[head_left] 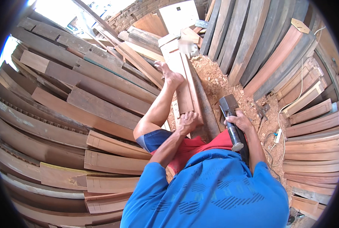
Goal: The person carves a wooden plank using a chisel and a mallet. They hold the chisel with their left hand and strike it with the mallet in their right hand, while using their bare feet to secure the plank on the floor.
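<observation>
The wooden board [184, 97] lies in front of me, its near end by my lap and its long axis running away from my body, the far end leaning slightly to my left. Lengthwise lines follow that same direction along its face, with a narrow strip on its right side.

My left hand [188, 122] is down on the near part of the board, knuckles up and fingers curled; I cannot tell whether they grip the wood or only press on it. That forearm slants forward and inward from a bent elbow. My right hand [240, 121] is clamped around a dark tool [228, 105], to the right of the board and apart from my left hand. The tool's blocky head points away from me, and its rounded, pale-tipped end points back toward my lap. My right elbow is bent, the forearm reaching forward.

My bare foot [172, 77] is at the board's left edge, farther out than my left hand, with the knee bent out to the left. Wood chips [209, 72] cover the ground to the right of the board, and long planks [101, 104] are stacked to my left.
</observation>
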A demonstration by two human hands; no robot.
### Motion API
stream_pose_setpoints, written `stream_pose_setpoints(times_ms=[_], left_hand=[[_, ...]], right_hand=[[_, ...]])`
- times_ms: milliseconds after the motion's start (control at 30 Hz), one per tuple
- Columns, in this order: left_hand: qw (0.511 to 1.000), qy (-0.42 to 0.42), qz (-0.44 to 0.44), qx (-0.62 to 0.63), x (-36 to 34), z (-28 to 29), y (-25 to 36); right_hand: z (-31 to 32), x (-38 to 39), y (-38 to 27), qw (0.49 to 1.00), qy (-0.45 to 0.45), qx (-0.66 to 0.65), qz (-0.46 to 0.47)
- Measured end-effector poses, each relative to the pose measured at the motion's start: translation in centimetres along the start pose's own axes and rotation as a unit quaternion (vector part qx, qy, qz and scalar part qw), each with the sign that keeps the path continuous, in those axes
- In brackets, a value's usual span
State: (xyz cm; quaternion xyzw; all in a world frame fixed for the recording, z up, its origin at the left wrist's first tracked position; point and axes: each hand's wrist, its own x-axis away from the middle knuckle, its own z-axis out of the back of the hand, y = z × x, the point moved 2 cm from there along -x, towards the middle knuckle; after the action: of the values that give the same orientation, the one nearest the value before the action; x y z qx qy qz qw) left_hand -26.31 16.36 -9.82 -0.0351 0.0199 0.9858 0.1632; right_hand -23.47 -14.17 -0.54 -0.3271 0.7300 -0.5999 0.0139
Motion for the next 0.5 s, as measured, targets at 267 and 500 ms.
stream_pose_setpoints(times_ms=[267, 500], left_hand=[[0.995, 0.009, 0.016, 0.097, -2.4, 0.7, 5.3], [0.975, -0.151, 0.071, 0.146, 1.9, 6.3, -0.6]], right_hand=[[0.8, 1.3, -0.6, 0.997, 0.059, 0.054, -0.015], [2.1, 0.4, -0.3, 0.995, 0.099, 0.003, -0.015]])
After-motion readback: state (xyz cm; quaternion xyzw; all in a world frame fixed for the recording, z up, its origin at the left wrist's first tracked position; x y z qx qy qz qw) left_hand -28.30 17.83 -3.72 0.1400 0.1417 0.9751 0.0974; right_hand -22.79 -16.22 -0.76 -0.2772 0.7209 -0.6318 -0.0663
